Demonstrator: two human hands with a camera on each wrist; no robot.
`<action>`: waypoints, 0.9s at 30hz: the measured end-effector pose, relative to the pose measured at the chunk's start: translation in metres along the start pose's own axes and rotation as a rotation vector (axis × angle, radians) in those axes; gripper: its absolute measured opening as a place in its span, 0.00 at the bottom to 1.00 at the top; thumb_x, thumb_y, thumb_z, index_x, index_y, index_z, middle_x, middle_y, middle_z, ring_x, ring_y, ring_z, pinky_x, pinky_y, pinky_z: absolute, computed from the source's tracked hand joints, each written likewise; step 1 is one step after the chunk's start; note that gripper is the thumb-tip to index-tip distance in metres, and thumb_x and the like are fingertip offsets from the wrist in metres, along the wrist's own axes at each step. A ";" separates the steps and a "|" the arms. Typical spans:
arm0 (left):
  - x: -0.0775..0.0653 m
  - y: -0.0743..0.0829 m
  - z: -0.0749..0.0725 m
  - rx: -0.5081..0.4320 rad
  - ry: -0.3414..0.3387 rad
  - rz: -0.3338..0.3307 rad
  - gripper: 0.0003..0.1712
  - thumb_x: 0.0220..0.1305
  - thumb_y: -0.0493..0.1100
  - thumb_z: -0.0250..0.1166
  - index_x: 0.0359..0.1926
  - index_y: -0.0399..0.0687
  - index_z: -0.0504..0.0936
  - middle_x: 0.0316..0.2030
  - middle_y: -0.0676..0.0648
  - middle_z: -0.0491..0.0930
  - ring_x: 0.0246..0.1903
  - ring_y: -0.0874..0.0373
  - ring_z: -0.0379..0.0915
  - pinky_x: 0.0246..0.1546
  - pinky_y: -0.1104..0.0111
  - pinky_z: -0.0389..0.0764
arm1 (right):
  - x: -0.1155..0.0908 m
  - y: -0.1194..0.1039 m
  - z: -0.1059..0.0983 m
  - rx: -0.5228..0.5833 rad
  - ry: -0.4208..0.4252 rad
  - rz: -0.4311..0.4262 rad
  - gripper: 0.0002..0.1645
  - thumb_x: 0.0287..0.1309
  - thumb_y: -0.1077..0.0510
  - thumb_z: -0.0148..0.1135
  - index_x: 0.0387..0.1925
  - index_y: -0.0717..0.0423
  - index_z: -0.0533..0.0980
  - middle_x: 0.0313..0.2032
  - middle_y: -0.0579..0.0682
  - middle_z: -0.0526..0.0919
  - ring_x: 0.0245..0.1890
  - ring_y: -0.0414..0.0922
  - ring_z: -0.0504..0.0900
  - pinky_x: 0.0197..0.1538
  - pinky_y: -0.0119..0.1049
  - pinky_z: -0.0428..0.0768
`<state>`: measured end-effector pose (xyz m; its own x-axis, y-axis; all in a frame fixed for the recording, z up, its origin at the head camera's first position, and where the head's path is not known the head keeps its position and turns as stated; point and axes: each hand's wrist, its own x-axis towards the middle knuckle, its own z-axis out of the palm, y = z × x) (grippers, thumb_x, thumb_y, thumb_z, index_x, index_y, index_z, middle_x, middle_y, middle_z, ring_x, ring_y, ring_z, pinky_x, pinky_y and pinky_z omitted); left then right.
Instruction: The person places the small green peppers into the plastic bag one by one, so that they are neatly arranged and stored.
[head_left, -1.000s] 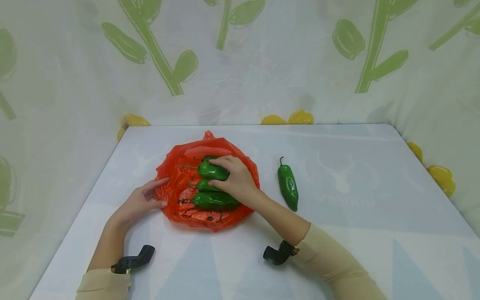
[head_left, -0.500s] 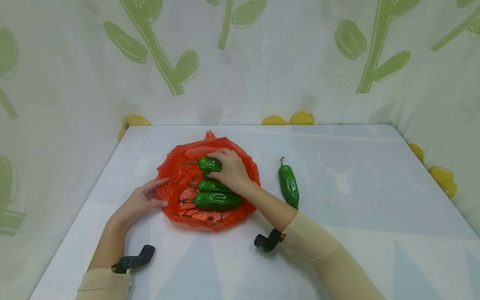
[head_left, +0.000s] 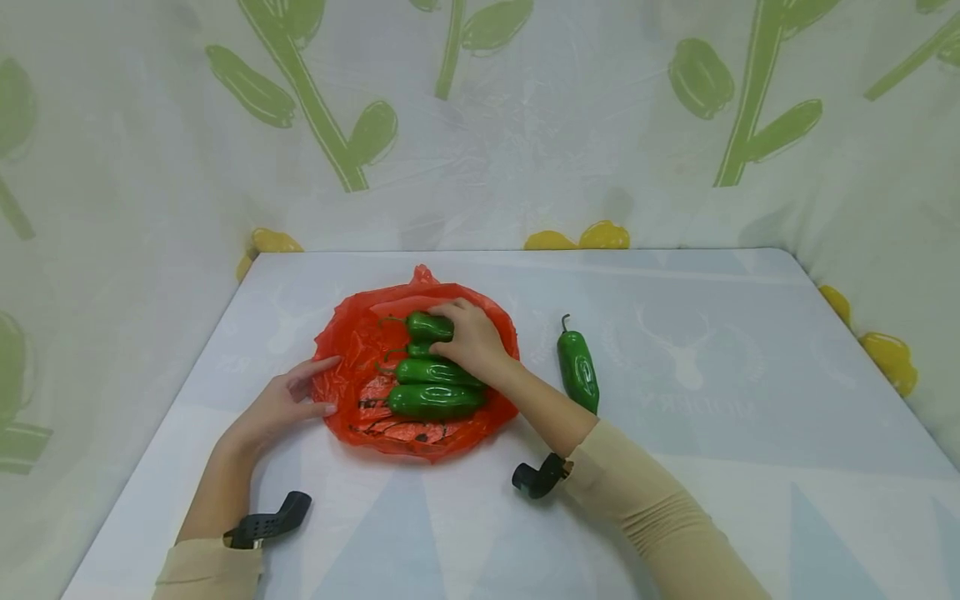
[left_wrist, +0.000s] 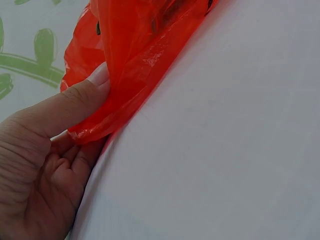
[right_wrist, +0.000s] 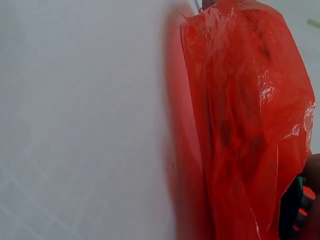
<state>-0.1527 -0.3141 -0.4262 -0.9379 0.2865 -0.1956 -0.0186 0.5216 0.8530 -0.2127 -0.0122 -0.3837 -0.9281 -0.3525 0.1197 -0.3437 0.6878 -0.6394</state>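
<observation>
In the head view, a red plastic bag [head_left: 360,325] lies spread on the table, its rim rolled out around several glossy green chili peppers. My right hand [head_left: 476,342] reaches in from the right and grips the farthest chili pepper [head_left: 427,326] with thumb and fingers. Nearer to me, two more peppers, a middle one [head_left: 431,372] and a front one [head_left: 435,402], lie side by side, stems to the left. My left hand [head_left: 288,400] pinches the bag's left edge; in the left wrist view its thumb [left_wrist: 82,97] presses the plastic. Red film hides most contents in the right wrist view.
A single green chili pepper [head_left: 577,371] lies on the white table [head_left: 690,517] to the right of the bag, beside my right forearm. Behind the table hangs a pale curtain [head_left: 585,125] with green leaf prints.
My right hand has carried a chili pepper from the middle of the row to its far side, then slightly right. The bag's far rim has dipped. My left hand stays put.
</observation>
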 end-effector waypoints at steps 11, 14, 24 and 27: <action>0.002 -0.003 0.000 0.003 0.001 -0.011 0.42 0.56 0.46 0.69 0.69 0.46 0.62 0.71 0.34 0.49 0.70 0.34 0.41 0.62 0.40 0.58 | -0.009 0.001 0.001 0.024 0.076 -0.132 0.30 0.50 0.58 0.72 0.56 0.55 0.74 0.53 0.52 0.76 0.55 0.48 0.72 0.58 0.41 0.75; 0.003 -0.004 0.000 0.005 0.002 -0.008 0.42 0.55 0.46 0.69 0.69 0.45 0.62 0.71 0.34 0.49 0.70 0.34 0.41 0.62 0.40 0.58 | -0.012 0.001 -0.001 0.039 0.090 -0.152 0.30 0.50 0.58 0.71 0.56 0.55 0.74 0.54 0.53 0.76 0.56 0.49 0.71 0.58 0.41 0.75; 0.002 -0.003 -0.001 0.005 0.006 -0.025 0.43 0.55 0.47 0.69 0.69 0.46 0.62 0.71 0.34 0.49 0.70 0.34 0.41 0.62 0.39 0.58 | -0.024 -0.003 -0.008 0.079 0.138 -0.231 0.31 0.48 0.60 0.72 0.56 0.56 0.75 0.54 0.53 0.76 0.56 0.49 0.71 0.57 0.42 0.76; 0.002 -0.003 -0.001 0.004 0.004 -0.016 0.43 0.55 0.47 0.69 0.69 0.45 0.62 0.71 0.34 0.49 0.70 0.34 0.41 0.62 0.39 0.58 | -0.028 -0.002 -0.012 0.084 0.163 -0.259 0.31 0.47 0.60 0.73 0.56 0.57 0.75 0.53 0.53 0.77 0.56 0.49 0.72 0.57 0.42 0.76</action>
<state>-0.1543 -0.3155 -0.4283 -0.9390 0.2747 -0.2071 -0.0323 0.5291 0.8479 -0.1880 0.0038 -0.3768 -0.8245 -0.3980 0.4023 -0.5647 0.5313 -0.6316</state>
